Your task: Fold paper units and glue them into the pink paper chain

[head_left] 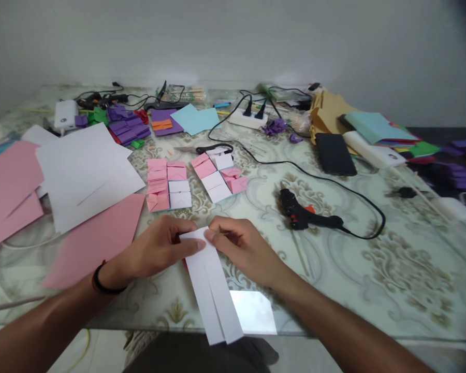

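A long white strip of folded paper [212, 292] slants down toward me past the table's front edge, with two flaps meeting along a lengthwise slit. My left hand [165, 246] pinches its top left corner, thumb on the paper's face. At the top right corner my right hand [238, 243] pinches the same strip. Fingers behind the paper are partly hidden. Just beyond my hands lie two squares of folded pink and white paper pieces, a left one [169, 185] and a right one [217, 177].
White sheets [87, 171] and pink sheets [101, 241] spread on the left. To the right rests a black glue gun [306, 213], its cord looping back to a power strip [248, 118]. Scissors [213, 149], a black phone-like slab [336, 154] and purple folded papers [128, 127] lie farther back.
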The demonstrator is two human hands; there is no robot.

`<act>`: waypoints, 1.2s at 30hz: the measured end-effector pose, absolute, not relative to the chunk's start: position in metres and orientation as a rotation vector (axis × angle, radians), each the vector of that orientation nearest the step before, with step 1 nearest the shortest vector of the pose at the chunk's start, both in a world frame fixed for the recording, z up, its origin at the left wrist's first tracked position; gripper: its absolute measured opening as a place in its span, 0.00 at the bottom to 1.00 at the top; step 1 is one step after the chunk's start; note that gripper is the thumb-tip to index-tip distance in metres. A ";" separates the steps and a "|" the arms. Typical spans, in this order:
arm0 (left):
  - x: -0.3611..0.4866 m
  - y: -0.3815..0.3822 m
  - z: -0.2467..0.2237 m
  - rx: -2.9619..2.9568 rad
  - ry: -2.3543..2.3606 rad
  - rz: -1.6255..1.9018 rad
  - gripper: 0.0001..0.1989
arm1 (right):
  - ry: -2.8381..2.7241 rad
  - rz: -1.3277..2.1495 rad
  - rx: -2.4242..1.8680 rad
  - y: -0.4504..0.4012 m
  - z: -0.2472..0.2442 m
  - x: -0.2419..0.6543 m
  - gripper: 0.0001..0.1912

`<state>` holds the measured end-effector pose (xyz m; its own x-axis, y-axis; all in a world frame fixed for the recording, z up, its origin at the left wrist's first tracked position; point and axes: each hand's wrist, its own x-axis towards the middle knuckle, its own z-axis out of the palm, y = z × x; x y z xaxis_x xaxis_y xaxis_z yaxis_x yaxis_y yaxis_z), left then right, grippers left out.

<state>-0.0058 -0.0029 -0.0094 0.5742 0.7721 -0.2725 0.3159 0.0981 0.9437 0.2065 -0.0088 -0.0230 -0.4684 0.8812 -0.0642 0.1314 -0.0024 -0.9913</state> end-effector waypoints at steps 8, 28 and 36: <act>-0.004 -0.002 -0.009 1.571 0.938 0.357 0.18 | -1.698 1.525 -1.092 -0.009 -0.027 0.208 0.16; -0.009 -0.003 -0.001 1.732 1.229 0.731 0.22 | -1.700 1.543 -1.060 -0.006 -0.023 0.211 0.14; -0.039 0.022 0.003 1.372 1.328 1.196 0.09 | -1.784 1.525 -1.141 0.008 -0.014 0.237 0.08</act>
